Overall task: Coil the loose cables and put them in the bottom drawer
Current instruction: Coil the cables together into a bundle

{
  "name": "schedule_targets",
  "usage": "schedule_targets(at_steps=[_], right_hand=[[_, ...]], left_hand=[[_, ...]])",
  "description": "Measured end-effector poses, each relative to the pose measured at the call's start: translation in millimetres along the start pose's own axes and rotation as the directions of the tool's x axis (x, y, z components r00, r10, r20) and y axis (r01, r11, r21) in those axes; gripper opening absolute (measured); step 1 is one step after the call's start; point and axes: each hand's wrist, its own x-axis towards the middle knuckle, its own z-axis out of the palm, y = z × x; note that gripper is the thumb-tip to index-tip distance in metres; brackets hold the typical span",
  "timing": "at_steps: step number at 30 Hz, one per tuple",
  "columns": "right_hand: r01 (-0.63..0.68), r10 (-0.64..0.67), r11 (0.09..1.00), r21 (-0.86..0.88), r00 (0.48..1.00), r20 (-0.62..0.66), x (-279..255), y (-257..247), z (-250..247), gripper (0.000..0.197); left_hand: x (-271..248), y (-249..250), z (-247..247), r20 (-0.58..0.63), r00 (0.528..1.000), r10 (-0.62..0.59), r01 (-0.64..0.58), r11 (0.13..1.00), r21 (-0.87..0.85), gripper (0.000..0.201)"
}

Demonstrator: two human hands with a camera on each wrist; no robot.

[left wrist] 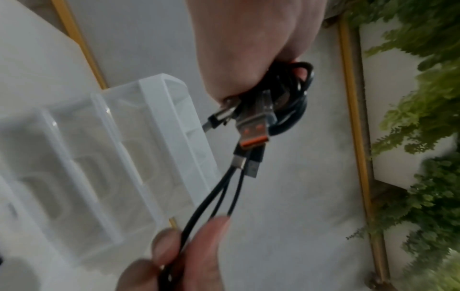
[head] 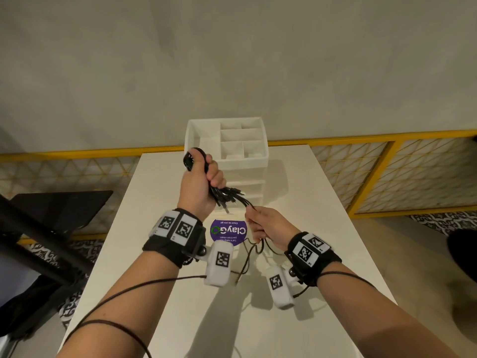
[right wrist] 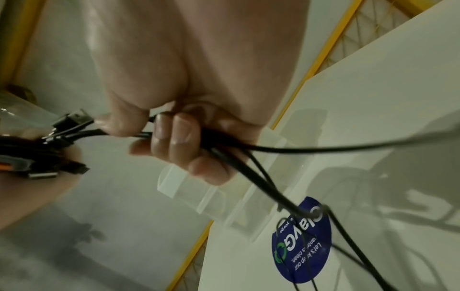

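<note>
My left hand [head: 200, 177] is raised above the table and grips a bundle of black cables [head: 227, 196]; a coiled loop sticks out above the thumb and several plug ends fan out below the fist. The left wrist view shows the plugs [left wrist: 251, 130] up close, one with an orange tongue. My right hand [head: 263, 223] is just below and to the right, curled round the loose cable strands [right wrist: 248, 157] that trail down to the table. The white drawer unit [head: 254, 164] stands behind the hands; its drawer fronts look closed.
The white table [head: 322, 228] carries a round purple sticker [head: 228, 229] under the hands. The drawer unit's top tray has empty compartments. A black chair [head: 59, 213] stands at the left, a yellow railing [head: 374, 136] behind the table, green plants [left wrist: 423, 118] beyond.
</note>
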Motion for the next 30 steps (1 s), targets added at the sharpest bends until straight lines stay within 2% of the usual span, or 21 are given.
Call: schedule_targets(at_steps=[4,8,11,12,14,16,17,18,19,20,21,23,25,26,30], right_hand=[[0.025,-0.027,0.998,-0.057,0.999,-0.039,1.1,6.8,-6.3,0.028],[0.030,-0.035,0.997,-0.073,0.997,-0.068,1.1,7.3,-7.8,0.031],[0.001,-0.029,0.972,-0.237,0.993,-0.116,2.5,2.2,-1.7,0.033],[-0.006,-0.032,0.943,-0.333,0.993,-0.110,2.7,-1.1,1.0,0.034],[-0.004,-0.031,0.884,-0.467,0.997,-0.068,1.7,-10.7,7.3,0.035],[0.026,-0.043,0.876,-0.481,0.999,-0.024,1.4,-20.1,12.6,0.030],[0.050,-0.064,0.877,-0.477,0.998,-0.012,1.8,-24.2,14.6,0.028],[0.073,-0.087,0.878,-0.474,0.996,-0.009,3.4,-26.9,16.0,0.028],[0.087,-0.102,0.879,-0.469,0.995,-0.006,5.1,-29.7,17.1,0.029],[0.089,-0.103,0.882,-0.463,0.995,-0.004,7.1,-31.6,17.3,0.030],[0.084,-0.095,0.885,-0.459,0.995,-0.001,8.7,-33.0,17.1,0.030],[0.079,-0.083,0.877,-0.474,0.996,0.012,10.5,-36.3,15.3,0.030],[0.072,-0.073,0.871,-0.486,0.997,0.017,10.2,-39.7,14.4,0.030],[0.068,-0.071,0.870,-0.488,0.997,0.012,10.2,-40.6,14.0,0.030],[0.067,-0.093,0.869,-0.489,0.995,-0.028,12.2,-44.7,11.8,0.025]], left_hand=[[6.2,16.6,-3.2,-0.061,0.987,0.150,-0.148,0.989,0.029,0.044],[9.3,26.1,-10.4,-0.211,0.940,0.267,-0.254,0.963,0.087,0.043],[9.3,22.0,-18.1,-0.224,0.890,0.396,-0.303,0.883,0.357,0.035],[8.0,18.6,-20.5,-0.177,0.886,0.429,-0.294,0.814,0.502,0.029],[6.6,10.3,-28.1,0.032,0.898,0.440,-0.306,0.567,0.765,0.017],[6.8,2.0,-34.7,0.265,0.918,0.296,-0.348,0.274,0.897,0.012],[6.9,-2.8,-36.9,0.318,0.928,0.195,-0.351,0.162,0.922,0.015],[6.2,-7.3,-37.6,0.330,0.938,0.103,-0.340,0.102,0.935,0.016],[4.2,-12.0,-37.7,0.320,0.947,0.034,-0.321,0.087,0.943,0.014],[2.4,-16.6,-37.9,0.302,0.953,-0.014,-0.299,0.103,0.949,0.013],[-0.2,-20.5,-38.1,0.280,0.959,-0.042,-0.271,0.154,0.950,0.013],[-3.6,-25.1,-38.7,0.232,0.968,-0.093,-0.194,0.311,0.930,0.025],[-5.8,-26.4,-38.2,0.220,0.957,-0.190,-0.107,0.476,0.873,0.034],[-5.8,-26.3,-38.3,0.225,0.949,-0.223,-0.082,0.514,0.854,0.037],[-5.2,-28.1,-39.8,0.219,0.943,-0.252,-0.044,0.555,0.831,0.040]])
